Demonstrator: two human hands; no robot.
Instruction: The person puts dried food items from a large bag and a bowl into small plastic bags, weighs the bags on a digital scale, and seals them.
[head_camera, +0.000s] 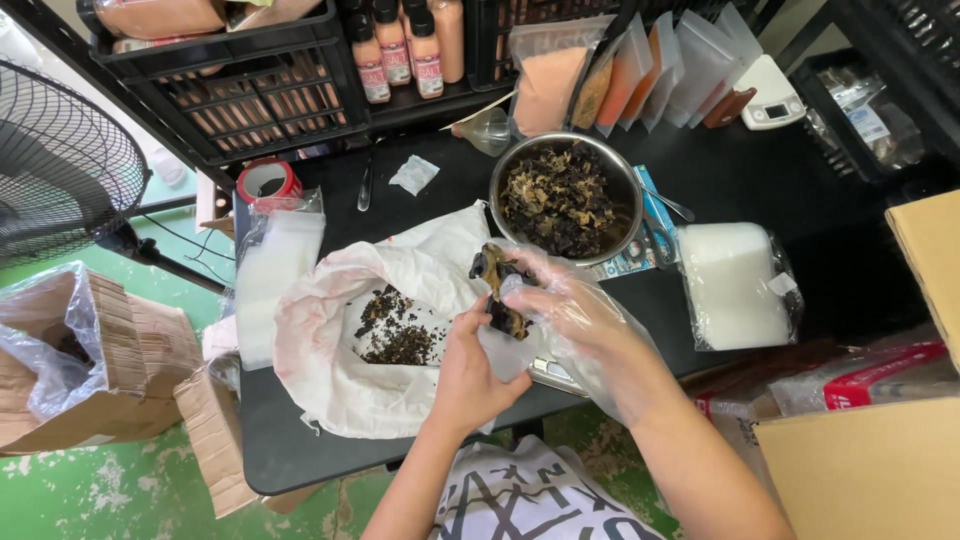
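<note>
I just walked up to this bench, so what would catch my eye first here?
Most striking is the right hand, in a loose clear plastic glove, gripping a dark dried clump at the table's middle, with the bare left hand beside it. Below lies a white bag with dark crumbs; behind stands a steel bowl of dark dried pieces.

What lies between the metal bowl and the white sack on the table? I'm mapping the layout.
In the head view, the gloved right hand holds dark dried pieces between the bowl and sack.
</note>
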